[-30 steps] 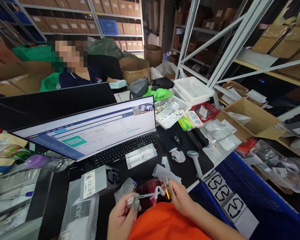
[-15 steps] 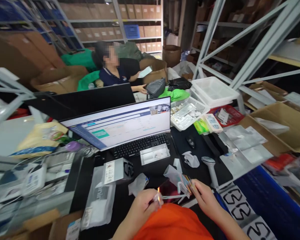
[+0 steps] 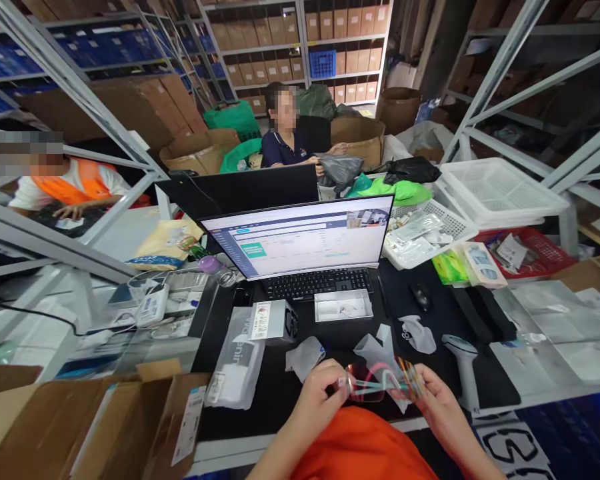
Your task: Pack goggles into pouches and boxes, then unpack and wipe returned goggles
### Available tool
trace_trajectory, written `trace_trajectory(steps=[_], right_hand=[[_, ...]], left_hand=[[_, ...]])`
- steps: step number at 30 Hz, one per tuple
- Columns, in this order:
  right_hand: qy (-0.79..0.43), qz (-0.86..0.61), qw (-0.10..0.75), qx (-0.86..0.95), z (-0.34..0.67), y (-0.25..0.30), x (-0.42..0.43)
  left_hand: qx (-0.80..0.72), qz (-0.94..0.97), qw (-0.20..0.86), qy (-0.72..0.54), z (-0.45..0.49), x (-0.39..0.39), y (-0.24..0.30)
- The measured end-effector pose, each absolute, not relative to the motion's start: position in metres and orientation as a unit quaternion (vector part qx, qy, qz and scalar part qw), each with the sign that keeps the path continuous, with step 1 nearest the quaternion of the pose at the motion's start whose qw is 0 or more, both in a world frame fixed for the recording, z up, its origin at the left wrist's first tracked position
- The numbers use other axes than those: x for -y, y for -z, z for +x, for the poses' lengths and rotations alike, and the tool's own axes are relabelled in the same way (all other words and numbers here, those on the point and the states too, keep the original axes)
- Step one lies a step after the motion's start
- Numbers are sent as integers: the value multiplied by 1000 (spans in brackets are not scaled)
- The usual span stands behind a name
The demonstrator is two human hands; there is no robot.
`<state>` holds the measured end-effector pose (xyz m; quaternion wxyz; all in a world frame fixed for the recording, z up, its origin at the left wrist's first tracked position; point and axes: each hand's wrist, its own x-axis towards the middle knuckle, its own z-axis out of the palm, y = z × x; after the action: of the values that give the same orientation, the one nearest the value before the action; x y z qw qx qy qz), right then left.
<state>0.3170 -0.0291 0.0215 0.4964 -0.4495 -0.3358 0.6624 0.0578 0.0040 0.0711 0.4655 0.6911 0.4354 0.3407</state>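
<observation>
A pair of sunglasses with a reddish, mirror-like lens and pale temple arms [image 3: 375,381] is stretched between my two hands, low over the black desk mat. My left hand [image 3: 323,393] pinches one end, and my right hand [image 3: 437,399] grips the other, shiny orange end. Just behind the glasses lies a translucent sleeve [image 3: 373,348], partly covered by them. A whitish pouch [image 3: 306,358] rests beyond my left hand. Farther back sit an open white box [image 3: 344,305] and a silver box with a label [image 3: 273,321]. Beside my right hand is a barcode scanner [image 3: 461,353].
A monitor [image 3: 305,237] and keyboard [image 3: 320,284] stand behind the boxes. A plastic bag [image 3: 236,363] lies to the left, near cardboard boxes [image 3: 95,420]. White baskets [image 3: 430,230] are at the right. One person [image 3: 285,143] sits opposite; another in an orange vest [image 3: 77,183] is far left.
My view has swung left, bringing the person in the orange vest into sight. The glasses are now held more level and facing differently between my hands. The co-worker's phone no longer shows.
</observation>
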Motion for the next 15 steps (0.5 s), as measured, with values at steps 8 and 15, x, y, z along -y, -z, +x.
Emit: trace_trajectory(steps=[8, 15], right_hand=[[-684, -436, 533, 240, 321, -32, 32], [-552, -517, 596, 271, 355, -27, 20]], left_hand=[[-450, 623, 575, -280, 71, -17, -40], [-536, 680, 472, -170, 81, -54, -27]])
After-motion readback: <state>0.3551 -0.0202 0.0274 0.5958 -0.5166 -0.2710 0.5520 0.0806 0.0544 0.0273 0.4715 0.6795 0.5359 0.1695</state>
